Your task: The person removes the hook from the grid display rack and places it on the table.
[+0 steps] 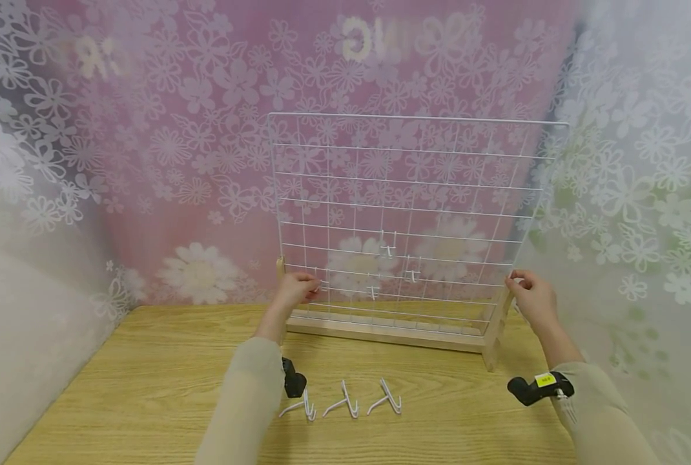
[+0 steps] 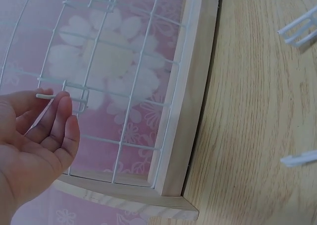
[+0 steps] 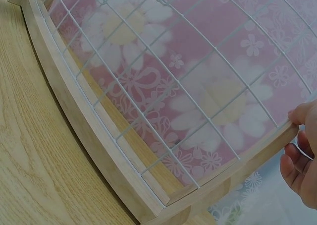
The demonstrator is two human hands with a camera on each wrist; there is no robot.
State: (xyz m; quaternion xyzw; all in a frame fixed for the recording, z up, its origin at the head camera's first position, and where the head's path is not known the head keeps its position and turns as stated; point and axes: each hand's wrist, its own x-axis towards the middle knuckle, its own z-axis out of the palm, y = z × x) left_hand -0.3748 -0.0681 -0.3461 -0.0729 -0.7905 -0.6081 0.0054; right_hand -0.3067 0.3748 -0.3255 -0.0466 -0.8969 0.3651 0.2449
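A white wire grid panel (image 1: pixel 433 187) stands upright in a wooden stand (image 1: pixel 380 332). At its lower left, my left hand (image 1: pixel 297 289) pinches the prong of a white wire hook (image 2: pixel 74 98) that sits on the grid wires. My right hand (image 1: pixel 534 298) grips the top of the stand's right post (image 3: pixel 267 148), thumb on one side and fingers curled on the other. Three more white hooks hang on the grid: an upper one (image 1: pixel 387 249), a right one (image 1: pixel 412 275) and a lower one (image 1: pixel 372 292).
Three loose white hooks, the left (image 1: pixel 306 407), middle (image 1: pixel 343 402) and right (image 1: pixel 386 398), lie in a row on the wood-grain table (image 1: pixel 148 387) before the stand. A pink flowered curtain (image 1: pixel 206 161) hangs close behind the grid, with a pale one (image 1: pixel 642 226) at the right.
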